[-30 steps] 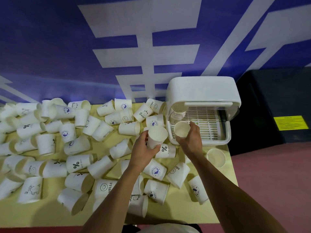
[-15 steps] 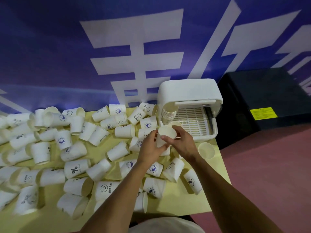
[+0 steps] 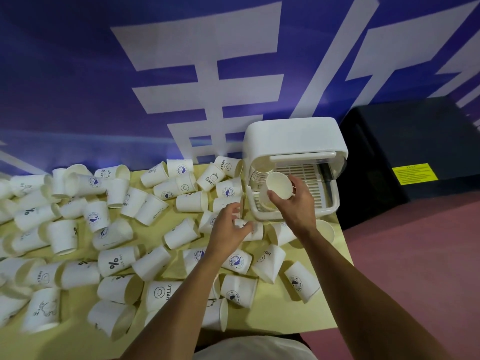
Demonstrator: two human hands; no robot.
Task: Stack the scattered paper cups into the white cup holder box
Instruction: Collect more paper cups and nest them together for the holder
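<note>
Right grip was curled round a cup, which sat above the palm, tilted, mouth toward the camera. The cup was at the open front of the box, just beside the stack inside on the left. Left grip was loose, fingers spread, holding nothing, thumb over a lying cup. Loose cups lay scattered across the surface.

Roughly fifty loose paper cups, too jumbled to count exactly; one held cup; one nested stack; one white box.
</note>
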